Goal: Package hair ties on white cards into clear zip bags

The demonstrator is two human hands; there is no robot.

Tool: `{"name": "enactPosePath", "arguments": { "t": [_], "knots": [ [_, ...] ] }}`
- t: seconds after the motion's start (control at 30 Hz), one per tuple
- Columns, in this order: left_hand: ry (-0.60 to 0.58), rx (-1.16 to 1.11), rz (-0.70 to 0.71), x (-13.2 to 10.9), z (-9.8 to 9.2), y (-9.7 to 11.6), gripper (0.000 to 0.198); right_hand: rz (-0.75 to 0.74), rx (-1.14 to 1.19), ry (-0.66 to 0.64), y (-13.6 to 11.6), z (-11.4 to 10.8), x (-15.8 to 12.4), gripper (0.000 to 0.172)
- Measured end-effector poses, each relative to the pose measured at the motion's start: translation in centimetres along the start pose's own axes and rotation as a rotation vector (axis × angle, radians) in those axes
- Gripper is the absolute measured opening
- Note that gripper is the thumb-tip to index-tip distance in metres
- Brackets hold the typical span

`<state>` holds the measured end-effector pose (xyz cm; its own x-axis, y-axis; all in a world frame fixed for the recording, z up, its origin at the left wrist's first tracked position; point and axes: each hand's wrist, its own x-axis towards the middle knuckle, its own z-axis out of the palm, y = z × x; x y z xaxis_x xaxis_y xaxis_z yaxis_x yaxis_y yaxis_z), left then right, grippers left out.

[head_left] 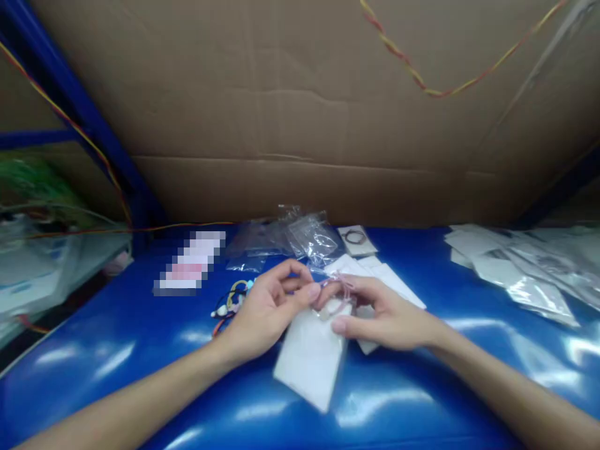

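Between my two hands is a clear plastic bag with a white card (309,359) in it, tilted over the blue table. My left hand (274,303) pinches the upper edge of the bag with thumb and forefinger. A thin pinkish cord (345,285) loops over the fingers of my right hand (387,312) and trails across the top of the card. My right thumb lies against the card's upper right side, and those fingers are closed around the bag and cord. Whether the cord is inside the bag is too blurred to tell. Left of my left hand lie colourful cords with beads (229,303).
Empty clear bags (312,237) lie at the back of the blue table (140,350). Beside them is a card with a dark cord loop (357,240). White cards (396,281) lie behind my right hand. Bagged cards (520,269) are heaped right. Cardboard (300,125) stands behind.
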<state>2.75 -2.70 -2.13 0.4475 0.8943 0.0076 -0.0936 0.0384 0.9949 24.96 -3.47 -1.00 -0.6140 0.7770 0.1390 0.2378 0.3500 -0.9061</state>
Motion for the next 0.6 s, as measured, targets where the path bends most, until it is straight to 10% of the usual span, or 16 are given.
{"name": "enactPosePath", "arguments": {
  "t": [0.6],
  "knots": [
    [0.044, 0.018, 0.081, 0.08, -0.28, 0.01, 0.029, -0.023, 0.163, 0.321, 0.68, 0.78, 0.5, 0.038]
  ]
}}
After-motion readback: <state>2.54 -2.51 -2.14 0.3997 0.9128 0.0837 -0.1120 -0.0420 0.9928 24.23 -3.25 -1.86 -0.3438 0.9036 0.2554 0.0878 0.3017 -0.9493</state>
